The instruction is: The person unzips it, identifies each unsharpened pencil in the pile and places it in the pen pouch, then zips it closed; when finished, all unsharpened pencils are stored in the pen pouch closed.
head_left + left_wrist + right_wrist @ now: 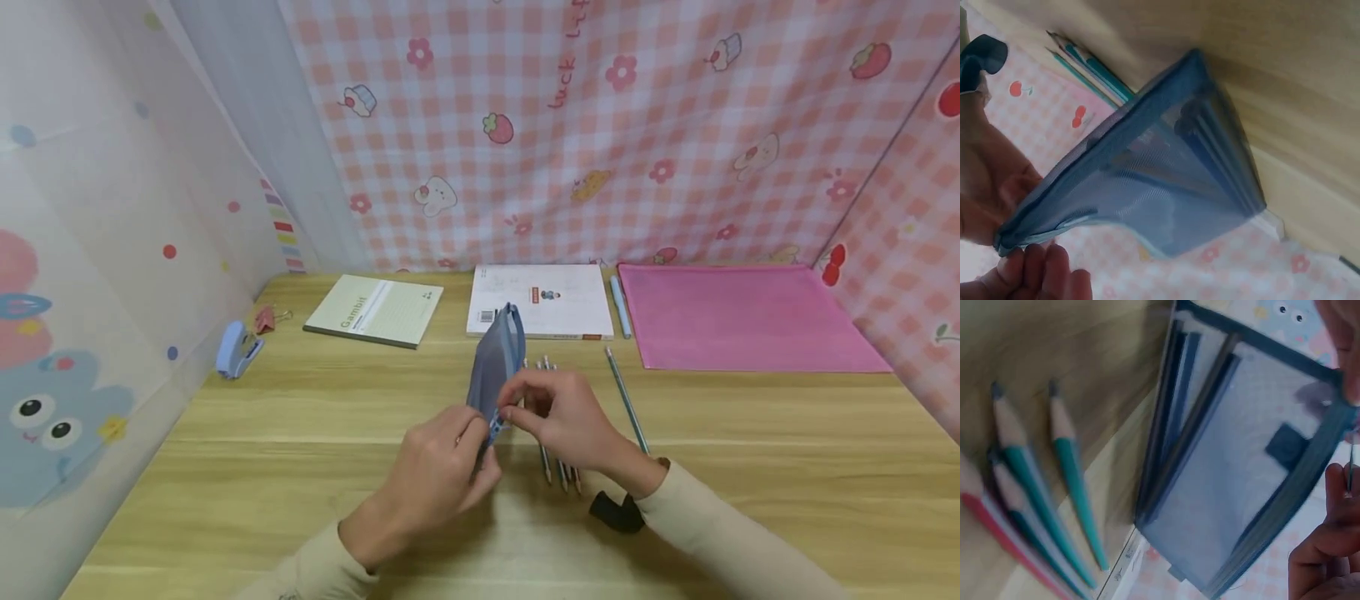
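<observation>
A translucent blue mesh zip pencil pouch (pixel 491 358) stands tilted over the middle of the table. Its near corner is gripped by my left hand (pixel 438 462). At the zipper edge, my right hand (pixel 562 417) pinches the small zipper pull between thumb and forefinger. Several dark pencils (pixel 1175 419) show through the pouch's side, lying along its far end in the right wrist view. Just right of the pouch lie several sharpened pencils (pixel 562 473), partly hidden by my right hand; green and red barrels (pixel 1075 487) show among them. Another pencil (pixel 626 396) lies apart, further right.
At the left edge are a blue stapler (pixel 238 350) and a red binder clip (pixel 266 319). A green notebook (pixel 375 310), a white book (pixel 540 287), a light blue pen (pixel 620 307) and a pink mat (pixel 753 317) line the back, before a checked curtain (pixel 465 167).
</observation>
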